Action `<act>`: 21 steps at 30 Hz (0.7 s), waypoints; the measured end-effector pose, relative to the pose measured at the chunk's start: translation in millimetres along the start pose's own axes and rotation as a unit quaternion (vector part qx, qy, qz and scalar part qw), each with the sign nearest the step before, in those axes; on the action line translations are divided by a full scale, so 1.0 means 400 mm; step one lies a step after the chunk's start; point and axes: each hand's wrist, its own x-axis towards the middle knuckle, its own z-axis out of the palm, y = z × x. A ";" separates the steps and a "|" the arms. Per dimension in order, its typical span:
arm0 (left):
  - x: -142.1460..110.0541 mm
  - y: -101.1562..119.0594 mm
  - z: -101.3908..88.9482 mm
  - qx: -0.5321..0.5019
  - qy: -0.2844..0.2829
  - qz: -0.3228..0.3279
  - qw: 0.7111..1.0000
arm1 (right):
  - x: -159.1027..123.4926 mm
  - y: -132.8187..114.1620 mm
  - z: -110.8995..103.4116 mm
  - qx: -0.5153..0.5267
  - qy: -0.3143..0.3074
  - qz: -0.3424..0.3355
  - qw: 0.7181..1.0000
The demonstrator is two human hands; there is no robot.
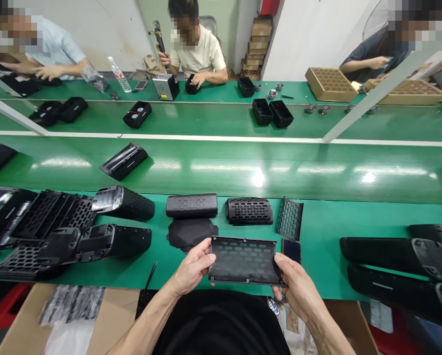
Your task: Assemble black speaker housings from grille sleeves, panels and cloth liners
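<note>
A black slotted speaker grille (243,261) is held level in front of me, its hollow inner face up, with dark mesh behind the slots. My left hand (196,266) pinches its left end, thumb on top. At its right end my right hand (294,277) grips with thumb above and fingers beneath. Just beyond lie a stack of black cloth pieces (189,232), a closed black speaker housing (192,205) and another slotted grille (249,211). A third grille (290,218) leans at an angle to their right. Partly hidden by the held grille is a phone (292,250).
Several black housings (113,241) and grilles (54,212) are piled at left; more housings (387,251) lie at right. A conveyor belt (228,170) carries a housing (125,161). Opposite, co-workers sit behind a bench; one person (202,52) holds a tool. Cardboard boxes (117,315) stand below.
</note>
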 end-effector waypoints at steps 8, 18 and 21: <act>-0.011 0.008 0.005 -0.008 -0.019 -0.010 1.000 | 0.003 0.001 -0.005 0.020 -0.040 -0.011 0.999; 0.021 0.008 -0.029 -0.183 -0.068 -0.091 0.977 | -0.032 -0.047 0.026 -0.008 -0.065 -0.003 0.998; 0.056 -0.035 -0.049 -0.180 -0.086 -0.164 0.966 | -0.033 -0.060 0.070 -0.067 -0.076 0.014 0.995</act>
